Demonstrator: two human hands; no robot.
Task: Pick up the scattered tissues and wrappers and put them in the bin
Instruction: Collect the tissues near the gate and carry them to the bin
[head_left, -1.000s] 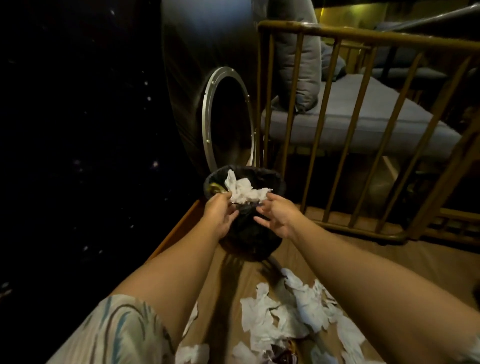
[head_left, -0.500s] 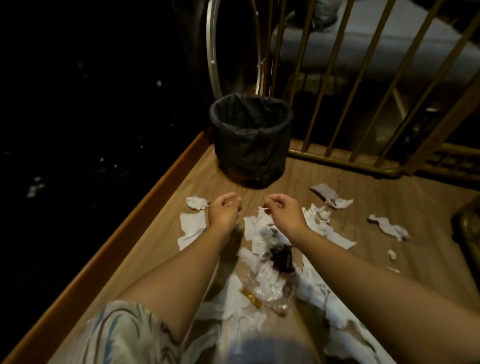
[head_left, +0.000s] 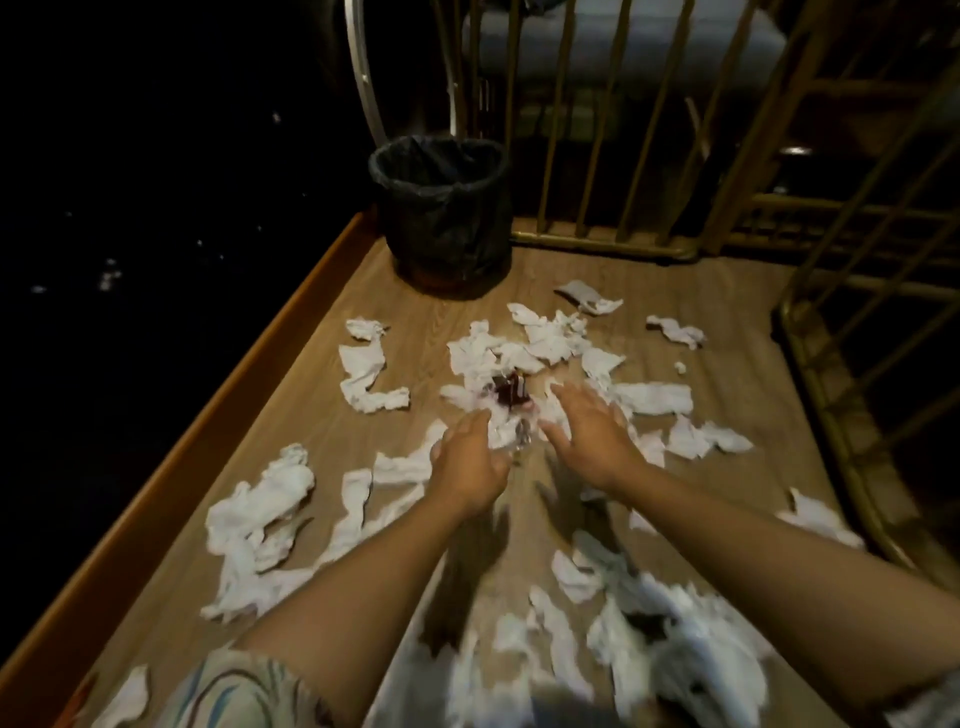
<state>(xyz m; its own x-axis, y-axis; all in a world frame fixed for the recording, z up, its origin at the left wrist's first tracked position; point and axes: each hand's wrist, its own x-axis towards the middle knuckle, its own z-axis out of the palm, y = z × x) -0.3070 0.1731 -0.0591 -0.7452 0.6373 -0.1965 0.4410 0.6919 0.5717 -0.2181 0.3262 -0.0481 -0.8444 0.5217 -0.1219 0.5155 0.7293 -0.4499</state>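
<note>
A: Where does the next handful lie, taking the bin (head_left: 441, 208) as the mark?

B: On the near side of the bin, well apart from it, a clump of tissues (head_left: 488, 353) with a dark wrapper (head_left: 511, 392) in its middle lies on the wooden floor (head_left: 727, 322). Both hands reach into the near edge of that clump, so the bin is straight ahead of them, at the far end of the floor.

A: And the hands themselves?

B: The left hand (head_left: 467, 457) touches the crumpled paper with fingers loosely bent; motion blur keeps me from telling whether it has a grip. The right hand (head_left: 587, 431) has fingers spread and straight, lying over tissue beside the wrapper. The wrapper sits between them, about equally near each.

A: Does the clump have a long axis?

B: Roughly across the line to the bin, spreading rightward toward more strips (head_left: 652, 397). A scoop from both sides should gather it, I judge.

A: Room to move?

B: The raised wooden edge (head_left: 249, 374) runs left of the bin, the railing (head_left: 597, 156) right of and behind it. The floor between clump and bin looks free of litter.
</note>
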